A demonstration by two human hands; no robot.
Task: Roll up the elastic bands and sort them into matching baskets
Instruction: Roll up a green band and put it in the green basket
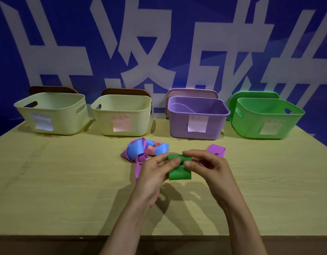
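Closest to the camera, at the near middle of the pale wooden table (pixel 67 190), both bare forearms reach in and meet over a green elastic band (pixel 180 174). The left hand (pixel 151 173) pinches the band's upper left edge between thumb and curled fingertips; the right hand (pixel 212 168) pinches the upper right edge the same way. The band is a wide, flat, matte strip, bunched at the top where the fingers hold it, with a smooth flap hanging below them, lifted just above the table.

Just beyond the hands lies a loose tangle of bands (pixel 146 150) in blue, pink and purple, looped over one another, one purple end trailing toward the left wrist. A separate folded purple band (pixel 217 150) lies near the right hand's far side.

Along the far edge stand four baskets in a row: a left cream basket (pixel 67 124), a second cream basket (pixel 103 124), a purple basket (pixel 216 126) and a green basket (pixel 247 124). Each bears a paper note on its front; any writing is too faint to read. Lids lean behind them. Behind everything hangs a blue backdrop (pixel 195 15) with huge white characters, cropped and not legible as a whole.
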